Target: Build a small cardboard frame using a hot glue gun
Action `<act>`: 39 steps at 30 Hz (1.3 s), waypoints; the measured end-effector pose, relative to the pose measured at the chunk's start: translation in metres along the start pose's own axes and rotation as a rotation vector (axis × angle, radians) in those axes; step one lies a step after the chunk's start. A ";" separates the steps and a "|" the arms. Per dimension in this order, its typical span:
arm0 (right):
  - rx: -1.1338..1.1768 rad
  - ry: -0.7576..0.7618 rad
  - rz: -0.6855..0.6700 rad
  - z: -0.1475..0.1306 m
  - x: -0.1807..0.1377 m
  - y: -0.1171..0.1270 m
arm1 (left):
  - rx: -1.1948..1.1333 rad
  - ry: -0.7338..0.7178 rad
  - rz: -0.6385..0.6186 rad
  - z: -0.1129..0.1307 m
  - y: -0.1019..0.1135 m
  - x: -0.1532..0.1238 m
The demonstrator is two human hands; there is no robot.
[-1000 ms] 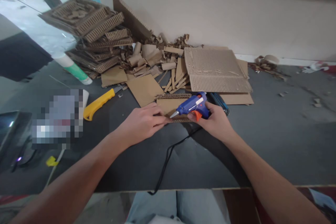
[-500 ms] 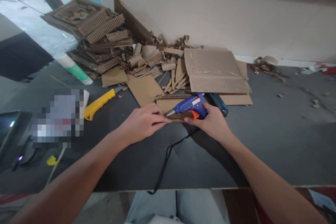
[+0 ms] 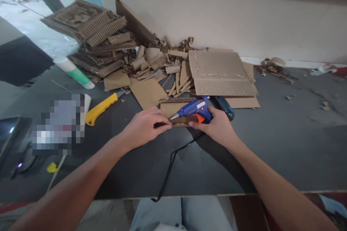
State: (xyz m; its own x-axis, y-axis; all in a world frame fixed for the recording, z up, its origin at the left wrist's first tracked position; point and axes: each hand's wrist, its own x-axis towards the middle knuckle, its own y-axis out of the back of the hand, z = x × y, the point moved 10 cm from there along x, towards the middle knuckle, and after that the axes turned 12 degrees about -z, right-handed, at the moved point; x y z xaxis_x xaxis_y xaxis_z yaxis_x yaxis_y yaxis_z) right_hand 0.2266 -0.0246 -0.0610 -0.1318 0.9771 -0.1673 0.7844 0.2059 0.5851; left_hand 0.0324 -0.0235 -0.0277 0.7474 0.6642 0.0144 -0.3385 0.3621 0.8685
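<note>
A blue hot glue gun [image 3: 193, 109] with an orange trigger sits in my right hand [image 3: 221, 128], its metal nozzle pointing left and down. Below the nozzle lies a small cardboard piece [image 3: 168, 107] with corrugated strips along its far and near edges. My left hand [image 3: 143, 125] pinches the left end of the near strip, its fingertips close beside the nozzle. Whether the nozzle touches the cardboard I cannot tell. From the gun's grip a black cord [image 3: 172, 162] runs down over the table's front edge.
A yellow-handled cutter [image 3: 101, 109] lies left of my left hand. Stacked corrugated frames [image 3: 92, 39] and cardboard scraps [image 3: 151, 59] fill the back left. Behind the gun rest a corrugated sheet [image 3: 222, 72] and a dark blue tool [image 3: 225, 107]. A white-green tube [image 3: 78, 74] stands tilted at left.
My left fingertips have shifted slightly left along the near strip, with a wider gap between thumb and fingers. The glue gun's nozzle has moved a little left too.
</note>
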 end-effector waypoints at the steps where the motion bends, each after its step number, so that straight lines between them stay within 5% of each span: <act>1: -0.004 -0.004 0.003 0.000 0.000 0.000 | -0.001 0.003 -0.002 0.000 0.000 0.000; 32: -0.019 0.040 0.001 -0.006 0.001 0.001 | -0.079 0.073 0.021 -0.007 0.000 0.002; 39: -0.016 0.024 0.002 -0.008 0.000 0.002 | -0.299 0.274 -0.036 -0.026 0.003 -0.003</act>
State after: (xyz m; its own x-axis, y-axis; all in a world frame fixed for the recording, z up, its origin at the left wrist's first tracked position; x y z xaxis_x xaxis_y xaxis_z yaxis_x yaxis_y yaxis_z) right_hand 0.2232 -0.0242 -0.0538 -0.1449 0.9785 -0.1465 0.7749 0.2043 0.5982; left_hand 0.0144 -0.0078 -0.0383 0.5951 0.7830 -0.1811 -0.4966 0.5355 0.6831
